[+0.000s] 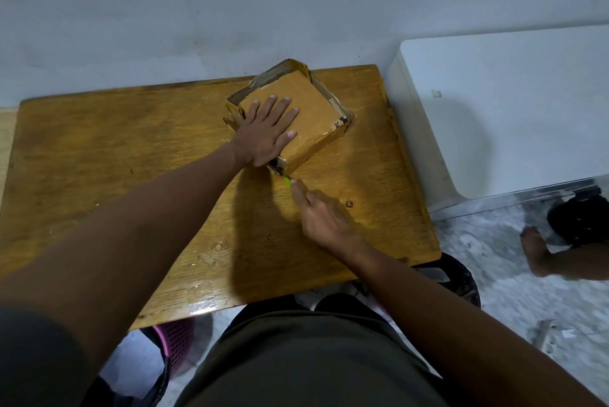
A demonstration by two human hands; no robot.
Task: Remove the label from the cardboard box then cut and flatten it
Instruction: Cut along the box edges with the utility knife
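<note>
A brown cardboard box (313,110), taped and partly torn along its edges, lies at the far side of the wooden table (131,176). A scrap of white label with black print (336,124) remains near its right corner. My left hand (268,129) presses flat on the box top, fingers spread. My right hand (321,212) grips a cutter with a green handle (287,181), mostly hidden by the fingers. Its tip sits at the box's near corner (280,171).
A white appliance (494,116) stands right of the table against the grey wall. Another person's foot (540,251) rests on the marble floor at right. A black bin (458,278) and a purple basket (178,337) sit under the table's near edge.
</note>
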